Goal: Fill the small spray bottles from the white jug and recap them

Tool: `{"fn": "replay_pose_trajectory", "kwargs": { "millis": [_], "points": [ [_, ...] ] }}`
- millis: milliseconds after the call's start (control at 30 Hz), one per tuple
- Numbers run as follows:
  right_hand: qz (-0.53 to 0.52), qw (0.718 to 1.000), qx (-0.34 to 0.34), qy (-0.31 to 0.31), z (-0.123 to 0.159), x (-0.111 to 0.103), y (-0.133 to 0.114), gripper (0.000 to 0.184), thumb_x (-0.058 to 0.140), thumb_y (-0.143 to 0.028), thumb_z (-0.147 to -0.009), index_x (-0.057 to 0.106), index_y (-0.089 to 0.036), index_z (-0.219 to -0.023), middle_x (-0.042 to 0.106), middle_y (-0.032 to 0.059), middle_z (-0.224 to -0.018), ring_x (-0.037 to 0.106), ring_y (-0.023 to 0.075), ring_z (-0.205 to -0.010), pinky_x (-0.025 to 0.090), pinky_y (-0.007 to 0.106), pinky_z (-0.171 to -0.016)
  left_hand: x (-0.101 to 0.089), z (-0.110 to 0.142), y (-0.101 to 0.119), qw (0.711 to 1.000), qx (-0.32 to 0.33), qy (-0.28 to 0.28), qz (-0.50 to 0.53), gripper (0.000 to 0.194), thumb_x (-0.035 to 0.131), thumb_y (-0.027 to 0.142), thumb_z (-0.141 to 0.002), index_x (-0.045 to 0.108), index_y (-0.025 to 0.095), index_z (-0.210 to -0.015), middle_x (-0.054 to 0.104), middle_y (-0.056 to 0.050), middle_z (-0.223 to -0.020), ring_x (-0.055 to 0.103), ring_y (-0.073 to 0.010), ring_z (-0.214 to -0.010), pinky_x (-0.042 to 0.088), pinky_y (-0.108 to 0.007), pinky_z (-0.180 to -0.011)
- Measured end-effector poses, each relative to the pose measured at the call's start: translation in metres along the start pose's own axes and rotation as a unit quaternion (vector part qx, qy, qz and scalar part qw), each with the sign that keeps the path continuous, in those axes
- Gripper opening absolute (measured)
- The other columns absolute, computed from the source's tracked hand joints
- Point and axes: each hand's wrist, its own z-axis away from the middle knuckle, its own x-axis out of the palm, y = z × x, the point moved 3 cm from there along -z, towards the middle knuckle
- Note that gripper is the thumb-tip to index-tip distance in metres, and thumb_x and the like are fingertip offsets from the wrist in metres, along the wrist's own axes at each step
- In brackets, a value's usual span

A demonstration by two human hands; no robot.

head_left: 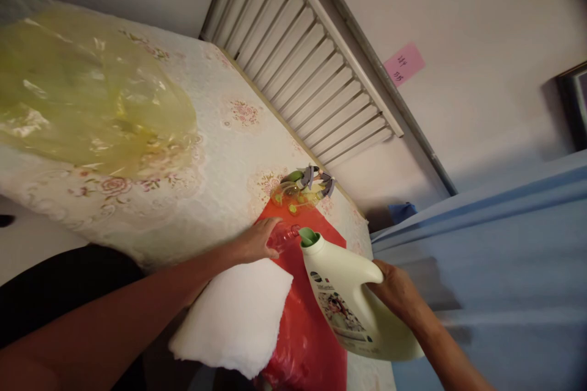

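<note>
While my right hand (398, 291) grips the jug (351, 302) lower right, my left hand (257, 242) holds the bottle (286, 236) mid-frame, neck pointing right, just beside the spout (308, 236).

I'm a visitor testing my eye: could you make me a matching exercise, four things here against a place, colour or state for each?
Things:
1. Jug
2. Paper note
3. Clear bottle
4. Thin plastic

Descriptions:
A. In the left hand
B. Translucent yellow
C. In the right hand
D. Pink, on the wall

Pairs: 1-C, 2-D, 3-A, 4-B.
</note>
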Motion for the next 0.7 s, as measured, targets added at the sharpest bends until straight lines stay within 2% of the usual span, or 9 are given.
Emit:
{"fn": "replay_pose_trajectory", "kwargs": {
  "millis": [167,700],
  "points": [
    [-0.026,1.0,0.004,-0.01,0.0007,0.0003,-0.0016,0.018,0.048,-0.028,-0.076,0.063,-0.018,-0.074,0.074,0.0039,-0.075,0.07,0.0242,-0.077,0.045,0.025,-0.061,0.0009,-0.0012,-0.0007,1.0,0.002,0.001,-0.006,0.077,0.075,0.026,-0.063,0.041,0.025,-0.132,0.053,-0.012,-0.133,0.05,-0.0352,-0.125,0.043,-0.047,-0.105],
    [-0.006,1.0,0.006,-0.005,-0.0004,0.0002,0.0017,0.017,0.048,-0.028,-0.077,0.062,-0.019,-0.072,0.073,0.0029,-0.072,0.07,0.0239,-0.078,0.044,0.024,-0.059,0.0039,-0.0035,-0.0082,1.0,0.018,0.006,-0.007,0.079,0.075,0.024,-0.061,0.042,0.024,-0.133,0.053,-0.01,-0.132,0.05,-0.0359,-0.124,0.043,-0.048,-0.105]
  ]
}}
